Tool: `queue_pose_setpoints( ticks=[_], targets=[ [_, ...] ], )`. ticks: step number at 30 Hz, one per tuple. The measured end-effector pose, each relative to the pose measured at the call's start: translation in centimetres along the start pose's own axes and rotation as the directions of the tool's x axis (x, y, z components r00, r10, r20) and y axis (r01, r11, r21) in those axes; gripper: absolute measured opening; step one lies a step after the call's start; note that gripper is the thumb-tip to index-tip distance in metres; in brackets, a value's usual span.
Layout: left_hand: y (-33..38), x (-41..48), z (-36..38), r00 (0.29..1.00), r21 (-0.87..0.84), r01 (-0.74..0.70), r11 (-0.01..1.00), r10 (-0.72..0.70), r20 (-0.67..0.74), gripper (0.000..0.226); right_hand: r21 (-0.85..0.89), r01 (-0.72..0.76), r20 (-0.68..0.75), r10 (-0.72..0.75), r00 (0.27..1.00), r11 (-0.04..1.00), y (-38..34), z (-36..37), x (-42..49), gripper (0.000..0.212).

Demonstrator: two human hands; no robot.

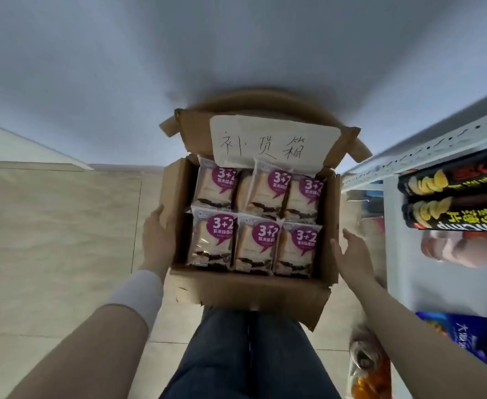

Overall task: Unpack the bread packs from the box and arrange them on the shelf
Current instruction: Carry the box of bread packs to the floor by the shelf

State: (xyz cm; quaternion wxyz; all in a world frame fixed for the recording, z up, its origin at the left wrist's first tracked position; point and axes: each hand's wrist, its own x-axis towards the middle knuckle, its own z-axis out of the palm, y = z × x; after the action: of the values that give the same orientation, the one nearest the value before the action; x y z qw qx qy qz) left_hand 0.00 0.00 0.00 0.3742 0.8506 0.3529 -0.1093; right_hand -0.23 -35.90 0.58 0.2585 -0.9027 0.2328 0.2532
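steadying the box [253, 292] from both sides: pressing the left hand [157, 240] flat against the outside of the left wall, fingers pointing up toward the rim and looking straight, not hooked over it; holding the right hand [351, 256] open just beside the right wall, fingers spread, carrying nothing, and not clearly touching the cardboard. keeping all the bread packs [258, 246] inside the box, in two rows from wall to wall, the far row overlapping under the paper label [271, 139] on the back flap; placing none on the shelf [409, 156] so far.

judging the risks: resting the box on something hidden beneath, perhaps the round brown stool [253, 102] showing behind the far flap, and letting the near wall jut out over the legs [250, 355]. risking a tip toward the floor [49, 226] by pushing down at the near edge or by taking the left hand away. risking crushed bread by pinching hard at a pack wedged in a tight row, or dragging its neighbour up too. risking a snag on the right flap or the near right corner while swinging across to the shelf.

looking at room: finding only thin gaps along the right wall and the near edge for fingers. working with the shelf close on the right, already carrying chip tubes [452, 185] above and snack bags [460, 335] below, with free space there not showing. having bare floor tiles to the left.
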Motion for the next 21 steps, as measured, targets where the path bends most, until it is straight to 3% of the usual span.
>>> queue_pose_setpoints(
  ticks=[3, 6, 14, 21],
  targets=[
    [-0.8, 3.4, 1.2, 0.989, 0.012, 0.11, 0.994, -0.111, 0.1, 0.048, 0.132, -0.096, 0.083, 0.086, 0.993, 0.987, 0.0, 1.0, 2.7, 0.05],
    [-1.4, 4.9, 2.5, 0.969, 0.017, 0.139, 0.99, -0.139, 0.202, 0.048, 0.1, -0.111, 0.098, 0.101, 0.99, 0.989, 0.3, 1.8, 3.9, 0.047],
    [-1.7, 6.4, 3.1, 0.98, 0.296, -0.062, 0.953, 0.003, 0.197, 0.031, -0.057, -0.106, 0.109, 0.112, 0.988, 0.993, 0.3, 2.1, 6.1, 0.036],
    [-1.7, 7.0, 2.9, 0.976, 0.386, -0.117, 0.915, 0.034, 0.215, 0.027, -0.061, -0.166, 0.012, 0.167, 0.986, 0.984, 0.3, 3.0, 5.8, 0.035]
  ],
)
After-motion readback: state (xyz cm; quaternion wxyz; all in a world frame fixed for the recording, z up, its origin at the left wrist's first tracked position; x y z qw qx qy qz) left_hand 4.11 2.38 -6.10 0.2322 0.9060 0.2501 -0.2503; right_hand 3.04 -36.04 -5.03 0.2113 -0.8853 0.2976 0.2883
